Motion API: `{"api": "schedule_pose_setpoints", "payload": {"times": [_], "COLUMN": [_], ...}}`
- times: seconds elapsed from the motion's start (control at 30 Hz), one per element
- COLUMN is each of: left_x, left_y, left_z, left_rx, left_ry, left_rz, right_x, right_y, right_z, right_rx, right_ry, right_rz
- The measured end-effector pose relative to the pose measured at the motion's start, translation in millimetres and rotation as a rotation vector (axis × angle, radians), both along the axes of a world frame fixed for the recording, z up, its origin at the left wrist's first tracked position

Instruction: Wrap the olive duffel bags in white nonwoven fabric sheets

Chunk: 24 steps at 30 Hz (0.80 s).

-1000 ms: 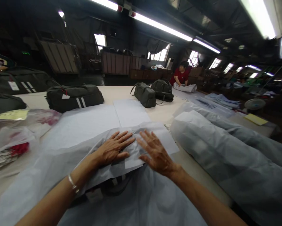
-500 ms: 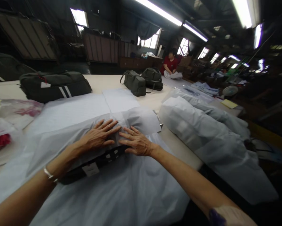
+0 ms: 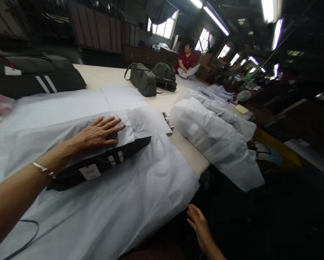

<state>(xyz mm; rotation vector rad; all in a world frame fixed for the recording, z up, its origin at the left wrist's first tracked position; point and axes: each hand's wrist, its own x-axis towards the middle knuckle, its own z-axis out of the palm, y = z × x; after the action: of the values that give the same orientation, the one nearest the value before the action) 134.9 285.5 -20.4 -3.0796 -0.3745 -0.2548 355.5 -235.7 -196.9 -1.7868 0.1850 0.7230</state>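
My left hand (image 3: 102,131) lies flat with fingers spread, pressing the white wrapping paper (image 3: 53,131) down over a dark duffel bag (image 3: 136,147). The bag's near side shows below the paper, with two white stripes and a white hang tag (image 3: 90,172). More of the sheet (image 3: 140,187) spreads in front of it, down over the table's near edge. My right hand (image 3: 199,224) is off the bag, low at the right, beside the sheet's hanging corner. Its fingers are stretched out and nothing shows in them.
At the left stands a striped dark bag (image 3: 37,77); two more bags, one a duffel (image 3: 142,79), sit farther back. Paper-wrapped bundles (image 3: 205,133) lie at the right edge. A small metal box (image 3: 168,124) is beside the paper. A person in red (image 3: 186,60) handles white sheets behind.
My right hand has left the paper on the bag and moved down and right, past the table edge. My left hand stays on the paper. The view has turned right and down.
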Motion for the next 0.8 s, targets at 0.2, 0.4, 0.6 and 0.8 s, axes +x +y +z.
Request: {"api": "schedule_pose_setpoints", "payload": {"times": [0.2, 0.4, 0.6, 0.8], "left_x": [1.1, 1.9, 1.7, 2.6], "left_y": [-0.4, -4.5, -5.3, -4.9], "left_z": [3.5, 6.3, 5.5, 5.9], "left_rx": [-0.005, 0.009, 0.015, 0.065], "left_ry": [0.022, 0.01, -0.005, 0.036], "left_rz": [0.012, 0.011, 0.013, 0.027], "right_x": [-43.9, -45.9, -46.6, -35.9], "right_y": [6.4, 2.3, 6.8, 15.0], "right_z": [-28.2, -18.1, -14.2, -15.2], "right_rx": [0.273, 0.349, 0.066, -0.011], "right_ry": [0.286, 0.403, 0.31, 0.16], "right_rz": [0.139, 0.112, -0.014, 0.026]}}
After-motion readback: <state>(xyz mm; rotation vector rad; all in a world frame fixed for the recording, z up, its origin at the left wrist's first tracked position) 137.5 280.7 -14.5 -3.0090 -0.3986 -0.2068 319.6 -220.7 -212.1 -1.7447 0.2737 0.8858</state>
